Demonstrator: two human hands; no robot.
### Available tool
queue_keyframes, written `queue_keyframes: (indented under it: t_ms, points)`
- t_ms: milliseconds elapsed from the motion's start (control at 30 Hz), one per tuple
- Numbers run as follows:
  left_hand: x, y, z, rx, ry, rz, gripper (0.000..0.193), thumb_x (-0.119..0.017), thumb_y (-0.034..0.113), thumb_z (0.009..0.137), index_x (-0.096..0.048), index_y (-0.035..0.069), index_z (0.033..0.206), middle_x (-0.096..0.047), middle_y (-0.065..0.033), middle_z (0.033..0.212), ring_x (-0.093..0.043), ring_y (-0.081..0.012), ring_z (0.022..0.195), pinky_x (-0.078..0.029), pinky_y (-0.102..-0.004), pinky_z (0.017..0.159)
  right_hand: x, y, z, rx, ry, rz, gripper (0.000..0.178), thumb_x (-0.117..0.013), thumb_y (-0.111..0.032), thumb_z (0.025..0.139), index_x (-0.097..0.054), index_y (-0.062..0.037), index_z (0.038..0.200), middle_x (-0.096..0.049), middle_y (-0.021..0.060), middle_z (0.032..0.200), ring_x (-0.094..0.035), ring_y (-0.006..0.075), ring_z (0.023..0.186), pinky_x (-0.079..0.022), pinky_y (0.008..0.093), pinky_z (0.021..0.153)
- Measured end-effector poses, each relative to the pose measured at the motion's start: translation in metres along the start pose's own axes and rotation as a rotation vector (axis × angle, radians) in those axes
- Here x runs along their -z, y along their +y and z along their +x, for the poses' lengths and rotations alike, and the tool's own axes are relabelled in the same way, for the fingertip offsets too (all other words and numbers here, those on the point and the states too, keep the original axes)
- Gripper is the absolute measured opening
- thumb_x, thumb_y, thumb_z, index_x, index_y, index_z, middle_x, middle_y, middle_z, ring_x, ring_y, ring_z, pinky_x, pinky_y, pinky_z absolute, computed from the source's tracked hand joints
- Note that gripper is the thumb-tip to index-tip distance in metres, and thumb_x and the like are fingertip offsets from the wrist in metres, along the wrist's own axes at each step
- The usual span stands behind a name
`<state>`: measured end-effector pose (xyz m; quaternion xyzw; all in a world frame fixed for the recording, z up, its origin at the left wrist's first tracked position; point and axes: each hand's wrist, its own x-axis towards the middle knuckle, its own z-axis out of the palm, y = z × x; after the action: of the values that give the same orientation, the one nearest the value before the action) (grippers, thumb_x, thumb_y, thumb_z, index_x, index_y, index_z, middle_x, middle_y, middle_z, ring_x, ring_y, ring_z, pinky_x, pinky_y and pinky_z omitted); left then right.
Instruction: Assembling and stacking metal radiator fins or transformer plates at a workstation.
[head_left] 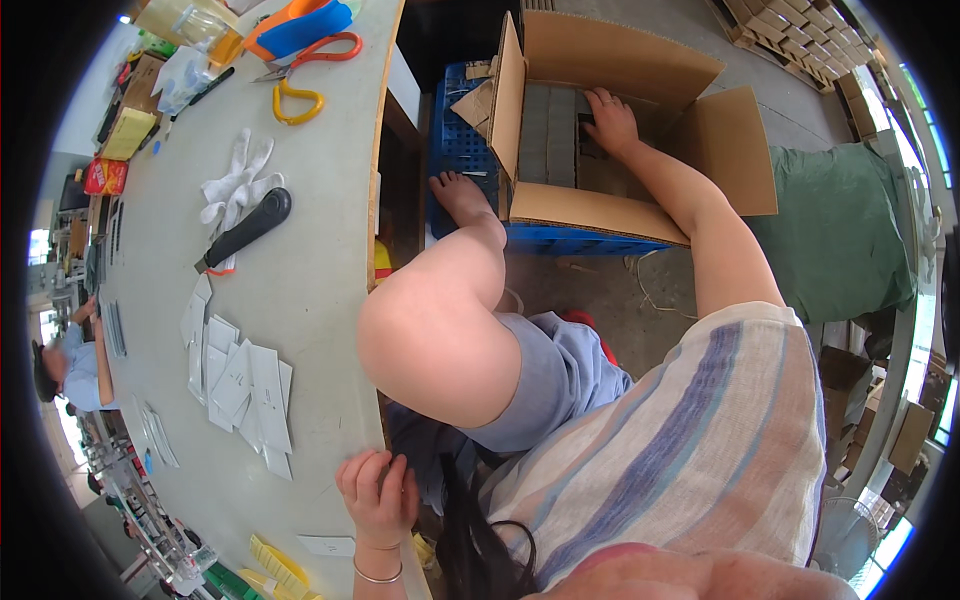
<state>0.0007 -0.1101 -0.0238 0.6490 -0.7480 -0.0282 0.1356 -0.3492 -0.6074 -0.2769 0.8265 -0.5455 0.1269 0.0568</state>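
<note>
My right hand (610,122) reaches inside an open cardboard box (600,200), its fingers stretched out at the edge of the grey packed pieces (548,135). These pieces stand in rows along the box's left side, and a dark gap shows under my fingertips. Nothing seems to be gripped there. At the table's near edge rests my left hand (378,495), fingers loosely bent and apart, with nothing visible in it. A spread of flat white pieces (240,380) lies on the table (320,240) beyond that hand, and a single white piece (327,545) lies nearer to it.
Under the cardboard box is a blue plastic crate (600,238); my bare foot (465,198) rests beside the box. The table holds a black-handled knife (250,228), a white glove (240,180), scissors (298,90) and a tape dispenser (300,28). A green covered heap (835,230) stands right.
</note>
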Motion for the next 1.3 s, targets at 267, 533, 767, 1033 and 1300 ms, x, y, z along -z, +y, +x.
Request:
queue_keyframes:
  t_ms: [267,533,767,1033,1300]
  points:
    - [0.002,0.002,0.002,0.002,-0.043,-0.004,0.033,-0.068,-0.001,0.066,-0.063,0.004,0.099,-0.054,-0.0102,0.107,-0.052,-0.0318,0.1,-0.045,-0.0417,0.085,-0.004,-0.002,0.004,-0.011,-0.008,0.027,0.055,-0.072,-0.027,0.076,-0.05,-0.0101,0.123,-0.051,0.0098,0.119,-0.063,0.0282,0.095,-0.05,0.0435,0.077]
    - [0.0,0.002,0.001,-0.008,0.019,0.027,0.029,-0.07,0.004,0.069,-0.065,0.005,0.098,-0.057,-0.008,0.106,-0.054,-0.0275,0.1,-0.042,-0.042,0.086,0.012,-0.005,0.012,-0.071,-0.13,0.064,0.052,-0.071,-0.03,0.077,-0.052,-0.0101,0.121,-0.052,0.01,0.112,-0.062,0.03,0.098,-0.052,0.042,0.08]
    - [0.002,0.023,0.004,0.022,-0.005,0.049,0.034,-0.071,0.005,0.069,-0.062,0.005,0.102,-0.054,-0.0118,0.114,-0.049,-0.0324,0.108,-0.041,-0.0438,0.092,0.037,0.028,0.041,0.082,-0.234,0.22,0.056,-0.068,-0.029,0.078,-0.051,-0.0093,0.128,-0.052,0.0149,0.124,-0.055,0.0327,0.112,-0.049,0.0408,0.09]
    - [-0.043,0.064,-0.057,0.042,0.009,-0.086,0.036,-0.073,0.008,0.072,-0.065,0.008,0.106,-0.059,-0.0127,0.116,-0.055,-0.0324,0.11,-0.046,-0.0413,0.091,0.129,-0.032,0.023,-0.145,-0.224,1.044,0.03,-0.066,-0.024,0.085,-0.067,-0.0056,0.109,-0.066,0.0027,0.086,-0.059,0.0088,0.07,-0.051,0.0248,0.067]
    - [-0.132,0.009,-0.127,0.524,0.074,-0.255,0.031,-0.068,0.014,0.08,-0.059,0.002,0.107,-0.058,-0.0178,0.115,-0.054,-0.0352,0.112,-0.043,-0.0443,0.095,0.223,-0.195,-0.069,0.665,-0.333,1.143,0.024,-0.061,-0.02,0.088,-0.065,-0.0044,0.106,-0.062,0.0123,0.103,-0.059,0.0229,0.097,-0.049,0.0331,0.083]
